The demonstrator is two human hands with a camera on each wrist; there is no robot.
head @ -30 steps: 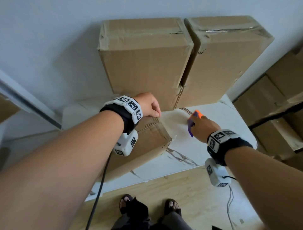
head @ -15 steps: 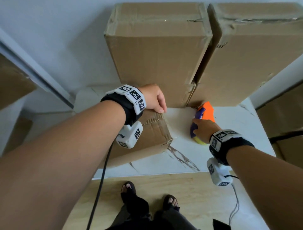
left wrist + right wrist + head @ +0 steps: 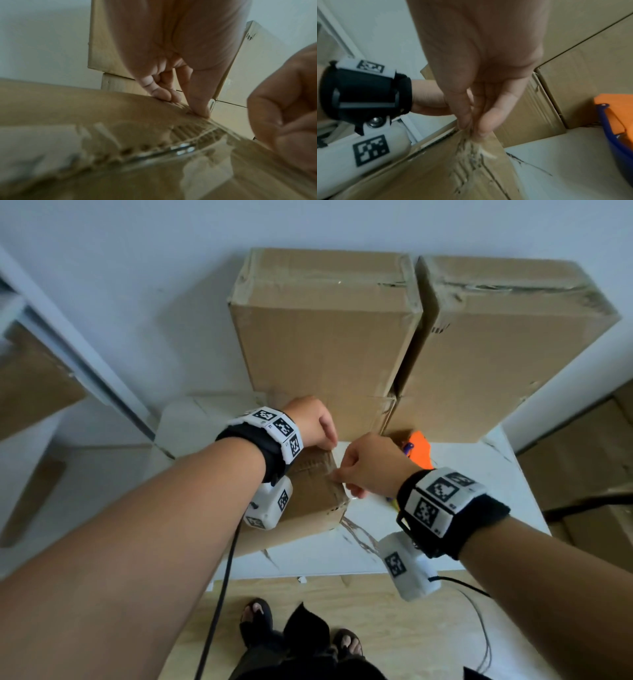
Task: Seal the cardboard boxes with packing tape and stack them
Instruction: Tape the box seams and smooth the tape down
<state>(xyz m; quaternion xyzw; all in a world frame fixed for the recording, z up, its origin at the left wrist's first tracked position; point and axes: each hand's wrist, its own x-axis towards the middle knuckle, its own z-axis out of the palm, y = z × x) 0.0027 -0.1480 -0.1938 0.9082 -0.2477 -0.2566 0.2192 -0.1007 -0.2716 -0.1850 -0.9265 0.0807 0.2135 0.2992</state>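
A small cardboard box (image 3: 308,505) lies on the white marble table (image 3: 472,508). My left hand (image 3: 327,441) presses its fingertips (image 3: 199,109) onto the box's top near the far edge. My right hand (image 3: 337,477) pinches the end of the clear packing tape (image 3: 481,143) between thumb and forefinger at the box's right edge. A glossy strip of tape (image 3: 171,150) runs across the box top (image 3: 77,108). The orange and blue tape dispenser (image 3: 419,448) lies on the table behind my right hand and shows at the right edge as the dispenser (image 3: 614,119) in the right wrist view.
Two large taped cardboard boxes (image 3: 325,337) (image 3: 496,354) stand stacked at the table's back against the wall. More cartons (image 3: 582,460) sit to the right beside the table. My feet (image 3: 257,621) and cables are on the wooden floor below the table's front edge.
My right hand has let go of the tape dispenser, which now lies on the table, and has moved left to pinch the tape at the box's edge. The left hand stays on the box.
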